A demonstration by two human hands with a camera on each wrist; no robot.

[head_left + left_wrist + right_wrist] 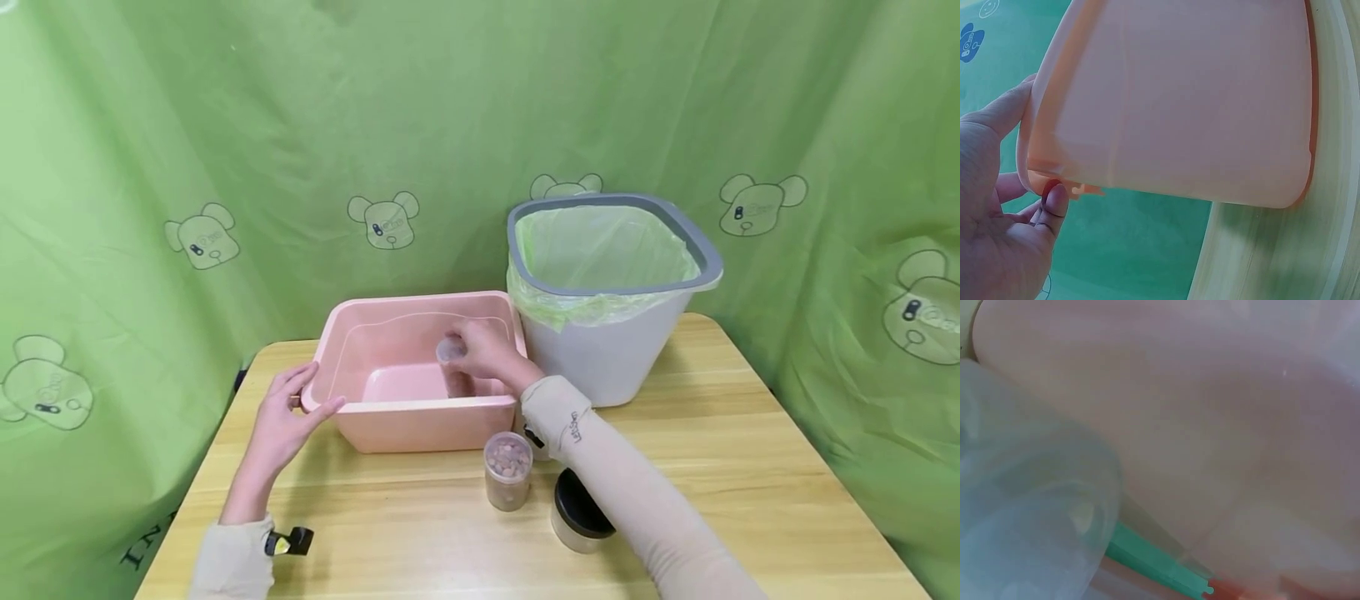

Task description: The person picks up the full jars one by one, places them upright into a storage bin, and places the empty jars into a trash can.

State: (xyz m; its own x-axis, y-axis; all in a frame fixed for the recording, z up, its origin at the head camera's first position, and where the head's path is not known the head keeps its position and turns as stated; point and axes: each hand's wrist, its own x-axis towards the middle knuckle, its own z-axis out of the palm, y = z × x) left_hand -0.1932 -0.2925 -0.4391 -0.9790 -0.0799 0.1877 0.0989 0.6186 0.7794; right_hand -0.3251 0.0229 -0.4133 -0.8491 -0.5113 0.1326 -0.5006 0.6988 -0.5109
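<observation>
A pink plastic basin point(420, 427) stands on the wooden table. My left hand point(279, 421) grips its near left corner, thumb along the front rim and fingers at the side; the left wrist view shows the hand point(1007, 200) around the rim's corner. Inside the right part of the basin, my right hand point(491, 354) holds a clear plastic jar point(450, 350) upright by its upper part. Brownish contents show low in this jar. In the right wrist view the jar point(1029, 506) is blurred, with the pink basin wall point(1166, 419) behind it.
In front of the basin stands a clear jar point(507, 473) of pinkish pebbles. A black-lidded jar point(577, 525) is partly covered by my right forearm. To the basin's right is a white trash bin point(600, 358) with a grey rim and green liner. Green curtains point(300, 125) enclose the table.
</observation>
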